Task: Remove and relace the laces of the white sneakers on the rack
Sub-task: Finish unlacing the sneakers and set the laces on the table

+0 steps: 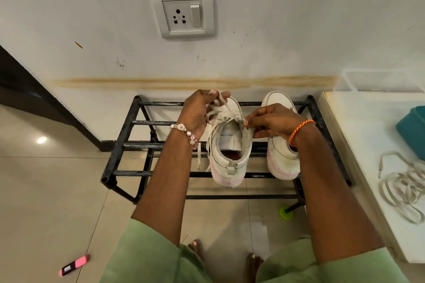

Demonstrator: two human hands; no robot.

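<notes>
Head view. Left hand (pixel 199 110) raised over the toe of the left sneaker (pixel 227 145), fingers curled round a loop of its lace (pixel 220 108) and pulling it up. Right hand (pixel 271 122) pinching the other part of the same lace between thumb and forefinger, at the right top edge of the shoe opening. Left sneaker standing on the top bars of the black rack (pixel 128 145), near the middle, heel over the front bar, one lace end hanging down on its left side. Right sneaker (pixel 281 156) just beside it toward the right end of the rack, partly hidden behind the right wrist and forearm.

Loose lace (pixel 404 186) lying in coils on the white table (pixel 368 145) at the right, near its front edge; teal box (pixel 414 128) farther back. Wall socket (pixel 182 14) above the rack. Pink and black marker (pixel 74 265) on the floor tiles at lower left, label too small to read. Small green object (pixel 285 213) at the right front rack leg. No readable writing on the sneakers.
</notes>
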